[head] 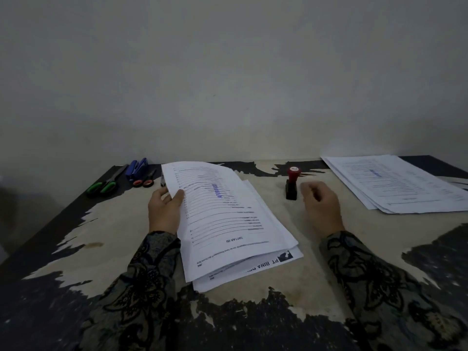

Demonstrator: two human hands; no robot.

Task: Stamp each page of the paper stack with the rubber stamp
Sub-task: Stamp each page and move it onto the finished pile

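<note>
A stack of printed paper [276, 259] lies in the middle of the worn table. Its top sheet [222, 216] carries a blue stamp mark and is lifted at its left edge. My left hand [164, 209] pinches that edge between thumb and fingers. The rubber stamp [292, 183], black body with a red knob, stands upright on the table just right of the stack. My right hand [321, 201] rests beside the stamp with loosely curled fingers, holding nothing and not touching it.
A second pile of stamped sheets [395, 183] lies at the far right. Green-handled scissors [105, 184], a blue stapler [136, 168] and red-handled scissors [145, 182] sit at the back left. A wall rises right behind the table [114, 236].
</note>
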